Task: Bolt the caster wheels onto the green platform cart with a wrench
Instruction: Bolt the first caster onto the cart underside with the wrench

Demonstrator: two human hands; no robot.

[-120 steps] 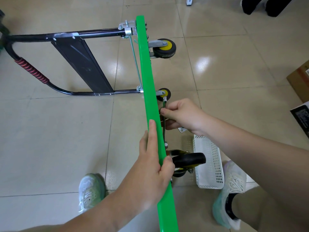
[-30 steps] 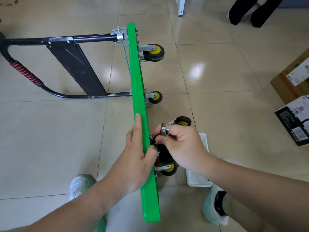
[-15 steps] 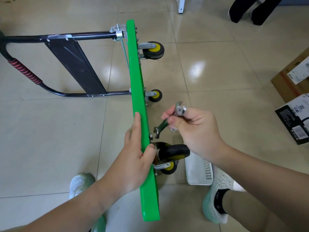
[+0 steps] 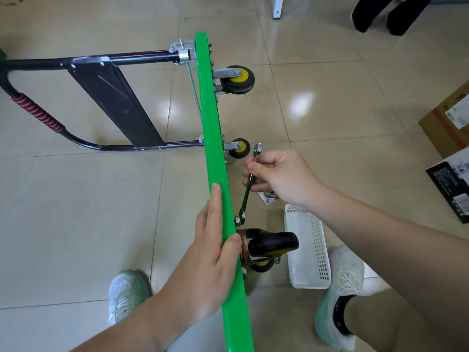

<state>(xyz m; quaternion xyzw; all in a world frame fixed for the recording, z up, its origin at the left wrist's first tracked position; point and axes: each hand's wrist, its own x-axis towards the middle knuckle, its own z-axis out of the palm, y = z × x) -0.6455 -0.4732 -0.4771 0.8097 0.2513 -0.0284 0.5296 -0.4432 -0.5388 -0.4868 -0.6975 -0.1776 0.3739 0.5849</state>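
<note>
At the nut (image 4: 237, 221), right hand (image 4: 281, 179) pinches the wrench (image 4: 247, 191); seat it squarely while left hand (image 4: 210, 265) clamps the cart (image 4: 209, 118).

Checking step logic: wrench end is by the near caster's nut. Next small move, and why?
Probably seat the wrench on the nut and swing it: its open end sits at the nut, right hand grips it, left hand braces the green platform.
</note>
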